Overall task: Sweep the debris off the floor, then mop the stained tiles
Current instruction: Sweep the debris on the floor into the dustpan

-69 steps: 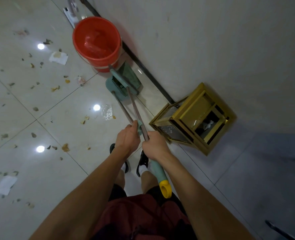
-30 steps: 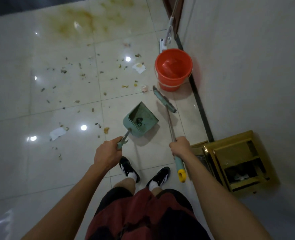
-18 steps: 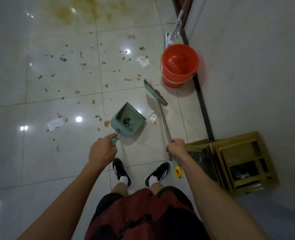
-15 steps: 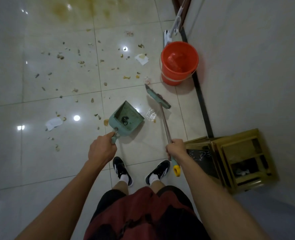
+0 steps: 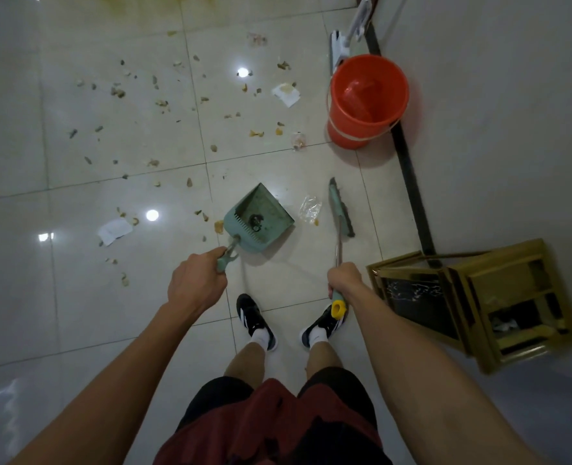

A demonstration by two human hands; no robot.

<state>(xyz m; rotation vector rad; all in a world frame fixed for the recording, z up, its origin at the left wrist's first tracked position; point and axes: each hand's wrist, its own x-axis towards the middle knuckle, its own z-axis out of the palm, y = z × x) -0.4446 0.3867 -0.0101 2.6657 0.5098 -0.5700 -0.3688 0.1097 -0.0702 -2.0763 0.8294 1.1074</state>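
My left hand point(image 5: 195, 283) grips the handle of a green dustpan point(image 5: 259, 219), whose pan sits low over the tiles in front of my feet with a dark scrap inside. My right hand point(image 5: 343, 278) grips the broom point(image 5: 340, 209) by its metal shaft; the green brush head stands just right of the pan. A clear plastic wrapper point(image 5: 309, 209) lies between pan and brush. Small debris point(image 5: 157, 102) and paper scraps point(image 5: 115, 229) are scattered over the pale tiles ahead and to the left. A yellow-brown stain point(image 5: 164, 0) shows at the top edge.
An orange bucket point(image 5: 366, 99) stands by the wall, with a white mop point(image 5: 345, 38) leaning behind it. A gold-framed bin point(image 5: 472, 300) lies on its side at my right against the wall point(image 5: 496, 129). My shoes point(image 5: 254, 318) stand just behind the pan.
The two tools, held together at first, are now apart in separate hands. Over the last second the dustpan came lower and nearer, and the brush head swung down beside the wrapper.
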